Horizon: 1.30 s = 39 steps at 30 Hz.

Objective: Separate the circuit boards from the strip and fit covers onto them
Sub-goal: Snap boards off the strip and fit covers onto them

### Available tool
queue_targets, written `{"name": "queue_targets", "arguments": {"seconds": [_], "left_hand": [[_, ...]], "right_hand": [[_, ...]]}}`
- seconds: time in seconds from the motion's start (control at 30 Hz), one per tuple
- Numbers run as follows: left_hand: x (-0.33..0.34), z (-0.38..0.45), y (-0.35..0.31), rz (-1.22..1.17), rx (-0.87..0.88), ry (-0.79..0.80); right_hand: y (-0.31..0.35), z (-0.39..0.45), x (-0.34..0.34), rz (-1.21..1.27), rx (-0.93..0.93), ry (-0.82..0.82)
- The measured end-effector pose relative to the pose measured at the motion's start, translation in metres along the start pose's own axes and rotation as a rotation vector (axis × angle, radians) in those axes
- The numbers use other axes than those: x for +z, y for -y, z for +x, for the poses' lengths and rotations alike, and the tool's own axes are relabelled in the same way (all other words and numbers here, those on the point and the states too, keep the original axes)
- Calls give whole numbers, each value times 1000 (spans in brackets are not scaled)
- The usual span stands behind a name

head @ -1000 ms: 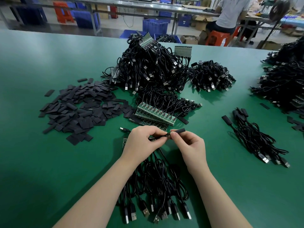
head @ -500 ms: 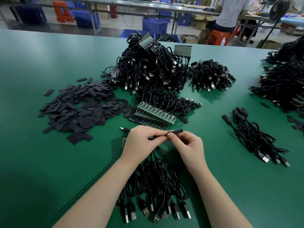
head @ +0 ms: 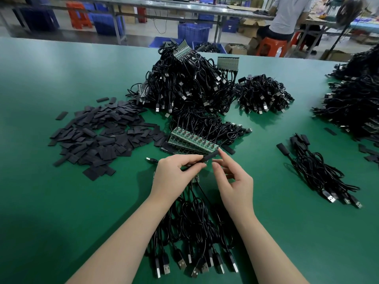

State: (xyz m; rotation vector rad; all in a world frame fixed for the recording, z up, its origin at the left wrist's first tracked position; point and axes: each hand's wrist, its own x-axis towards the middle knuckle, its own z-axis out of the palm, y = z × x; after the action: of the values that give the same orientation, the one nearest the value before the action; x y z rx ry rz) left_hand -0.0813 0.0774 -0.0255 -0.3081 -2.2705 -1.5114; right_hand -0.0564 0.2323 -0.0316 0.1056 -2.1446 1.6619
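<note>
My left hand (head: 174, 177) pinches a black-covered circuit board (head: 208, 157) by its near end, just above the table. My right hand (head: 235, 181) is beside it with loosely curled fingers; its index fingertip meets the cover's far tip and its thumb is off the cover. A sliver of green board (head: 196, 178) shows under my left hand, and its black USB cables (head: 194, 232) trail toward me. A stack of green circuit board strips (head: 192, 140) lies just beyond my hands. Loose black covers (head: 98, 138) are heaped to the left.
A tall heap of cabled strips (head: 188, 85) stands at the back centre, with a smaller cable pile (head: 264, 95) to its right. Covered cables (head: 320, 173) lie at the right, more cable heaps (head: 356, 103) at the right edge. A person (head: 287, 17) sits at a far bench.
My right hand slid the black cover along the board toward my left hand, then let go with its thumb and opened. My left hand kept its pinch.
</note>
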Motion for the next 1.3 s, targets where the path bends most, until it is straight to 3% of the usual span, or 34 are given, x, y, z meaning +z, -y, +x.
{"name": "queue_targets", "arguments": {"seconds": [0.2, 1.3], "left_hand": [[3, -1, 1, 44, 72, 128], [-1, 0, 0, 5, 11, 122]], "right_hand": [[-4, 2, -2, 15, 27, -47], [-2, 2, -1, 30, 107, 83]]}}
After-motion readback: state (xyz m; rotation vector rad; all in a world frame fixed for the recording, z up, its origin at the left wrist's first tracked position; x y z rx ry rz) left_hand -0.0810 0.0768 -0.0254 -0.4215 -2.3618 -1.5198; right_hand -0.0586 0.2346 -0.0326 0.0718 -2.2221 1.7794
